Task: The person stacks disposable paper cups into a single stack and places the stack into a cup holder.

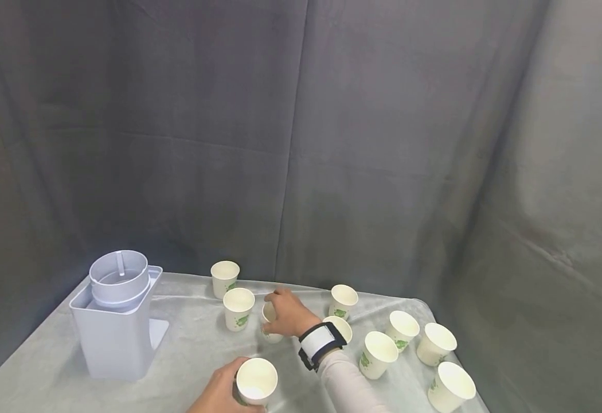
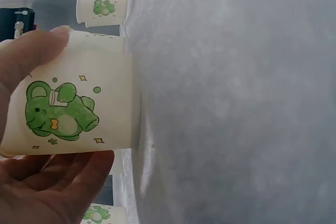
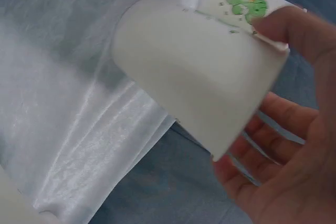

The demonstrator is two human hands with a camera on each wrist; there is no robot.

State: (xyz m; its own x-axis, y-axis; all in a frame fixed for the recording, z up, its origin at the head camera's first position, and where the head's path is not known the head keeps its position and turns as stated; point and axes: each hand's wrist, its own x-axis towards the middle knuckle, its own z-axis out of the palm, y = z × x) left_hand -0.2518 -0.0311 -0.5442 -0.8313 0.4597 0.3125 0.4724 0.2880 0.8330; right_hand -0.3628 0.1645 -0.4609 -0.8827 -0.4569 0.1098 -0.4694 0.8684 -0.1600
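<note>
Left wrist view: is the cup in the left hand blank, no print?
No: the paper cup gripped by the left hand carries a green elephant cartoon print.

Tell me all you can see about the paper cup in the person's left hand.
The paper cup is white, apparently thin paper, with a rolled rim and a green cartoon elephant among small stars and dots. It stands upright and looks empty, its base on the pale cloth-covered table near the front edge. The left hand grips its side, thumb along the top.
</note>
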